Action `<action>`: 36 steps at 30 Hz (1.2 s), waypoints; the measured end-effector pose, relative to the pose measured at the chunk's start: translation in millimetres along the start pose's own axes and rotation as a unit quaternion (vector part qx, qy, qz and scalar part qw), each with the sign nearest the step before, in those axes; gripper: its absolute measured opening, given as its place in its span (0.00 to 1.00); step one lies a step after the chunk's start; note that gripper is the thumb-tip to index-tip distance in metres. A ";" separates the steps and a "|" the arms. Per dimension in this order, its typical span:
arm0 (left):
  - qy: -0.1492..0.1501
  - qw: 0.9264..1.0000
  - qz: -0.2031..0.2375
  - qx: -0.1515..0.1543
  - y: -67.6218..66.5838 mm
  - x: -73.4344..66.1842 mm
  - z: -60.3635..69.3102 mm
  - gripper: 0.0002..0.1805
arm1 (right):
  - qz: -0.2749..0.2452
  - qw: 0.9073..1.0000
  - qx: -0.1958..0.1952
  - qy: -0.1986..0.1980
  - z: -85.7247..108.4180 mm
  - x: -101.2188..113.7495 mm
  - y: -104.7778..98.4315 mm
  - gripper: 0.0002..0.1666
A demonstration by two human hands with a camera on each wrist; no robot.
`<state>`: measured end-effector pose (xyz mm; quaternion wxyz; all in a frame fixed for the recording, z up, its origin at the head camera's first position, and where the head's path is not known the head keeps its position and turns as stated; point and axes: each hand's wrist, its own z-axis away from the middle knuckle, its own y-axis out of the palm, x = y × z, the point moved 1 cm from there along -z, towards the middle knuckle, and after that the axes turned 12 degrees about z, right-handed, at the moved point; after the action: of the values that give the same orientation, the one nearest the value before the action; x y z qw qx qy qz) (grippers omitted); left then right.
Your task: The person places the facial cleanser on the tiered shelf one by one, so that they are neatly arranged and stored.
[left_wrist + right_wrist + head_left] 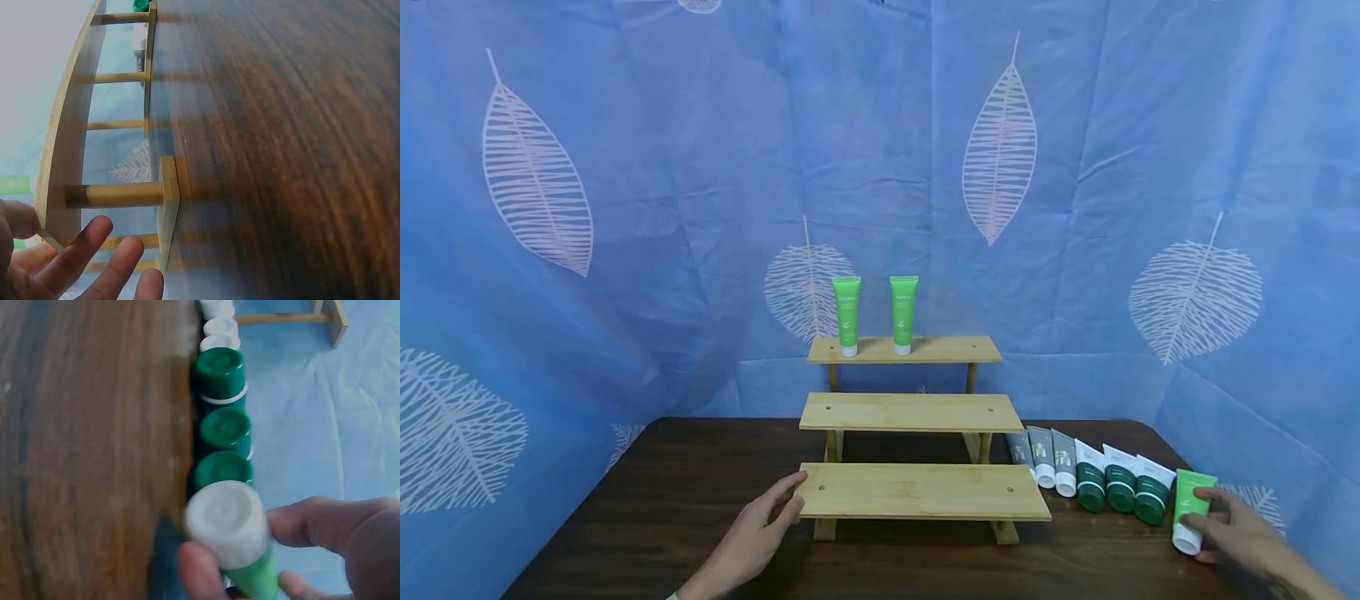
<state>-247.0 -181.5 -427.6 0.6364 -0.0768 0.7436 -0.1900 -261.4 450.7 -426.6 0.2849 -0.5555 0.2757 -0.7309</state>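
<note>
My left hand [747,537] grips the left end of the lowest board [917,492] of a three-step wooden stand; in the left wrist view the thumb and a finger of that hand [75,265] lie on either side of the board's edge [62,150]. At the far right, my right hand [1240,533] holds a bright green tube [1189,504], its white cap [226,519] between thumb and fingers in the right wrist view. Two more green tubes [847,317] [903,315] stand upright, caps down, on the top board [947,350].
Right of the stand, several green-capped tubes [1121,486] and grey tubes with white caps [1064,462] lie in a row on the dark wooden table [647,508]. A blue cloth with white leaf prints [880,167] hangs behind and at both sides.
</note>
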 end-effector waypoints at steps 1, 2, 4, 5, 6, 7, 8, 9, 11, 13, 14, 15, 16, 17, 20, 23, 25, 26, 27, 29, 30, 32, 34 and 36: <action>0.000 1.000 0.000 0.000 0.1 0.0 -0.2 0.34 | 0.000 1.000 -0.004 -0.010 -0.5 2.3 -1.4 0.44; 0.000 1.000 0.000 0.000 0.1 0.0 -0.3 0.34 | 0.000 1.000 -0.010 -0.022 -0.6 5.5 -2.5 0.44; -0.002 1.000 0.001 0.000 0.3 -0.3 -0.2 0.34 | -0.001 0.999 -0.018 -0.044 0.0 14.9 -3.8 0.45; -0.003 1.000 0.001 0.000 0.4 -0.6 0.0 0.34 | -0.003 0.998 -0.022 -0.052 0.2 20.6 -4.1 0.45; -0.004 1.000 0.002 0.000 0.6 -0.9 0.3 0.34 | -0.005 0.998 -0.029 -0.059 1.0 26.5 -3.7 0.45; -0.004 1.000 0.002 -0.001 0.5 -1.2 0.6 0.34 | -0.007 0.997 -0.035 -0.068 1.7 32.9 -3.1 0.46; -0.005 1.000 0.002 -0.001 0.5 -1.5 1.0 0.34 | -0.007 0.996 -0.043 -0.079 2.1 39.3 -1.9 0.46; -0.005 1.000 0.002 -0.001 0.5 -1.7 1.3 0.34 | -0.008 0.995 -0.052 -0.088 2.4 45.7 -0.6 0.46; -0.005 1.000 0.002 -0.001 0.7 -2.2 1.8 0.34 | -0.007 0.991 -0.070 -0.111 2.5 57.6 2.2 0.46; -0.005 1.000 0.000 -0.001 0.9 -2.5 2.0 0.34 | -0.004 0.988 -0.085 -0.132 2.2 69.0 5.0 0.46; -0.004 1.000 0.001 -0.001 0.9 -2.3 2.0 0.34 | -0.002 0.986 -0.092 -0.141 2.1 75.3 6.6 0.46; -0.004 1.000 0.000 -0.001 1.0 -2.1 1.9 0.34 | -0.002 0.984 -0.096 -0.149 1.9 81.4 7.7 0.47; -0.004 1.000 0.000 -0.001 0.9 -2.0 1.8 0.34 | -0.001 0.982 -0.100 -0.158 2.0 87.2 9.1 0.47; -0.004 1.000 0.000 -0.001 0.8 -2.1 1.7 0.34 | -0.002 0.981 -0.103 -0.166 2.1 93.1 10.5 0.47; -0.002 1.000 0.000 0.000 0.4 -2.1 1.3 0.34 | -0.012 0.977 -0.109 -0.181 1.9 111.1 15.8 0.47; 0.001 1.000 -0.001 0.003 0.4 -3.0 1.2 0.34 | -0.025 0.973 -0.118 -0.196 0.1 126.5 21.8 0.46; 0.001 1.000 -0.002 0.003 0.4 -2.9 0.9 0.34 | -0.031 0.970 -0.124 -0.205 -1.2 136.7 25.9 0.46; 0.000 1.000 -0.003 0.003 0.4 -2.7 0.9 0.34 | -0.034 0.969 -0.125 -0.208 -1.7 141.8 27.6 0.46; -0.001 1.000 -0.003 0.002 0.5 -2.6 0.8 0.34 | -0.036 0.969 -0.125 -0.211 -2.4 146.9 28.8 0.46; -0.002 1.000 -0.003 0.000 0.2 -2.2 0.7 0.34 | -0.041 0.967 -0.125 -0.219 -4.2 157.5 31.3 0.47; -0.003 1.000 -0.003 0.000 0.0 -2.2 0.7 0.34 | -0.043 0.966 -0.124 -0.223 -4.8 162.9 32.3 0.47; -0.002 1.000 -0.002 -0.001 -0.5 -2.6 0.8 0.34 | -0.050 0.964 -0.123 -0.229 -7.6 174.0 33.9 0.49; 0.000 1.000 0.001 -0.001 -0.9 -2.9 0.7 0.34 | -0.057 0.962 -0.126 -0.235 -11.0 185.3 35.3 0.50; 0.001 1.000 0.002 0.000 -0.9 -3.1 0.9 0.34 | -0.065 0.960 -0.127 -0.240 -14.8 196.5 36.2 0.52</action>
<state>-245.7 -181.4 -424.5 0.6359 -0.0746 0.7446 -0.1887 -315.1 285.1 -327.3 0.2212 -0.7631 0.2530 -0.5521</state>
